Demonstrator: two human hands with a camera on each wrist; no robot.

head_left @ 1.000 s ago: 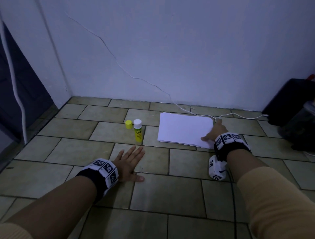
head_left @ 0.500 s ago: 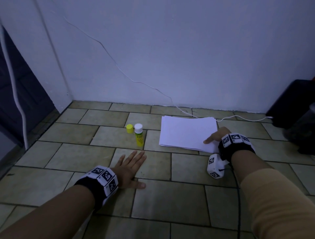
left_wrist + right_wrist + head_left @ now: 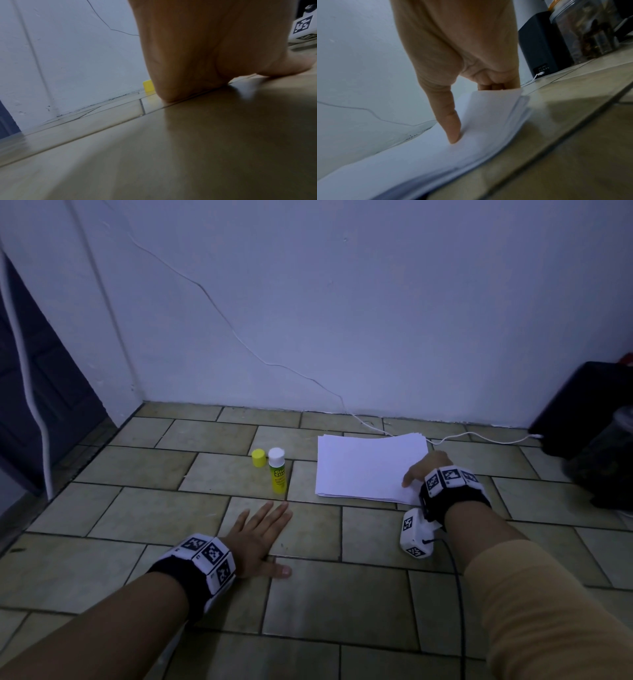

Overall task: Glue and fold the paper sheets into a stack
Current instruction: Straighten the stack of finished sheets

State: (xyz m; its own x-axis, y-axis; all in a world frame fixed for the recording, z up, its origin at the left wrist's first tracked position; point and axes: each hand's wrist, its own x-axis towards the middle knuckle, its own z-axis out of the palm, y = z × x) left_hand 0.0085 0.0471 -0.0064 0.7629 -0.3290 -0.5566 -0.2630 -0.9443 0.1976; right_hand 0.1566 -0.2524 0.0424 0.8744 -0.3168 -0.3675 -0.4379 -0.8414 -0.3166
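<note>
A stack of white paper sheets [image 3: 366, 467] lies on the tiled floor near the wall. My right hand [image 3: 419, 472] is at the stack's near right corner. In the right wrist view the thumb [image 3: 452, 128] presses on the top of the paper sheets [image 3: 402, 155], while the fingers curl behind the raised edge of the top sheets. An uncapped glue stick [image 3: 277, 475] stands upright left of the stack, with its yellow cap [image 3: 259, 457] beside it. My left hand [image 3: 260, 537] lies flat on the floor in front of the glue stick, fingers spread, holding nothing.
A white cable [image 3: 479, 436] runs down the wall and along the floor behind the paper to a black box [image 3: 582, 412] at the right. A clear jar [image 3: 583, 33] stands next to the box. A dark door [image 3: 41, 392] is on the left.
My right hand has drawn back a little to the stack's right edge and lifted the edge of the top sheets. The left hand has stayed flat on the floor.
</note>
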